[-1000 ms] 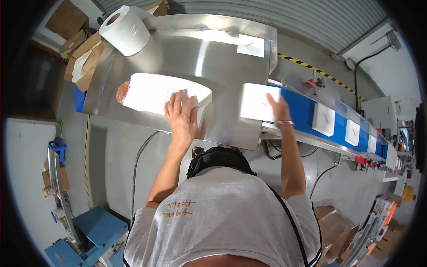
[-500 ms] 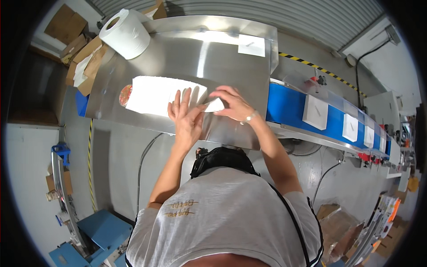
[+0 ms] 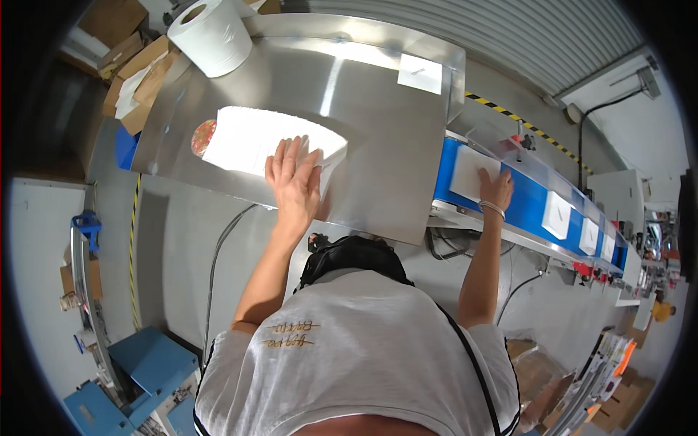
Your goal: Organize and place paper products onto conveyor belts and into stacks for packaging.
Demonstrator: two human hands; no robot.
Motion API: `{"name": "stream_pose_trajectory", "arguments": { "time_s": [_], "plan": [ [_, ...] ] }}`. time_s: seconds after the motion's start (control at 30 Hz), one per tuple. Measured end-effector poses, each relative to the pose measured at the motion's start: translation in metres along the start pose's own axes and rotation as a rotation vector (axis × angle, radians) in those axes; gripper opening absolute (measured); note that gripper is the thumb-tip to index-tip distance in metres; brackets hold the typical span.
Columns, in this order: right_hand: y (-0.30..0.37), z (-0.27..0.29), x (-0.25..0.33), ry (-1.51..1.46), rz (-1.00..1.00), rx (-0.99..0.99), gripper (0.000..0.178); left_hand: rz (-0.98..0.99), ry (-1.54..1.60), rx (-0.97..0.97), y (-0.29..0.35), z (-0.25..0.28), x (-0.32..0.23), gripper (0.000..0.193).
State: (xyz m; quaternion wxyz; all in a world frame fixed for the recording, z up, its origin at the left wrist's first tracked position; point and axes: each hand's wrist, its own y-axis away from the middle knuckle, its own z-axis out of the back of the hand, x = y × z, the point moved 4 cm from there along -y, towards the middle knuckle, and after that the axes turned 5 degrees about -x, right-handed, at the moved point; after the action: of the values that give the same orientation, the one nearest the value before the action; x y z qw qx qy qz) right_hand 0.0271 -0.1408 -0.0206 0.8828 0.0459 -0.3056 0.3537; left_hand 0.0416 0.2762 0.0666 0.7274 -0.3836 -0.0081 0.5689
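A long row of white paper pieces point(image 3: 243, 142) lies on the steel table, its right end slanting down. My left hand point(image 3: 294, 182) rests on that end, fingers stretched out over the top. Against the left end of the row sits a rounded red patterned thing point(image 3: 204, 138), partly covered. Over on the blue conveyor belt point(image 3: 534, 196), my right hand point(image 3: 497, 190) touches the right side of a flat white square piece point(image 3: 469, 173), thumb and fingers apart. Farther down the belt lie several similar white pieces point(image 3: 557, 215), each with a small dark mark.
A big white paper roll point(image 3: 218, 43) stands at the table's back left corner. One marked white sheet point(image 3: 420, 73) lies near the back right edge of the steel table point(image 3: 385, 145). A clear guard point(image 3: 538, 156) runs along the belt's far side. Cardboard boxes point(image 3: 142, 87) stand beyond the left edge.
My right hand has moved right, from the end of the paper row to the belt, where a white piece now lies under it. The pieces on the belt have shifted. My left hand stays on the row.
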Motion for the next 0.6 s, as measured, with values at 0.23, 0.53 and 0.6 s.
{"name": "stream_pose_trajectory", "arguments": {
  "time_s": [0.23,0.53,0.6],
  "plan": [
    [0.102,-0.033,0.161,-0.507,0.613,0.804,0.057,0.016,0.063,0.02,-0.001,0.001,-0.003,0.025],
    [0.108,-0.082,0.147,-0.858,0.187,0.969,0.04,0.067,-0.013,0.042,-0.011,0.006,0.018,0.043],
    [0.077,-0.064,0.108,-0.712,0.115,0.714,0.034,0.016,-0.024,0.038,-0.009,0.005,0.024,0.037]
  ]
}}
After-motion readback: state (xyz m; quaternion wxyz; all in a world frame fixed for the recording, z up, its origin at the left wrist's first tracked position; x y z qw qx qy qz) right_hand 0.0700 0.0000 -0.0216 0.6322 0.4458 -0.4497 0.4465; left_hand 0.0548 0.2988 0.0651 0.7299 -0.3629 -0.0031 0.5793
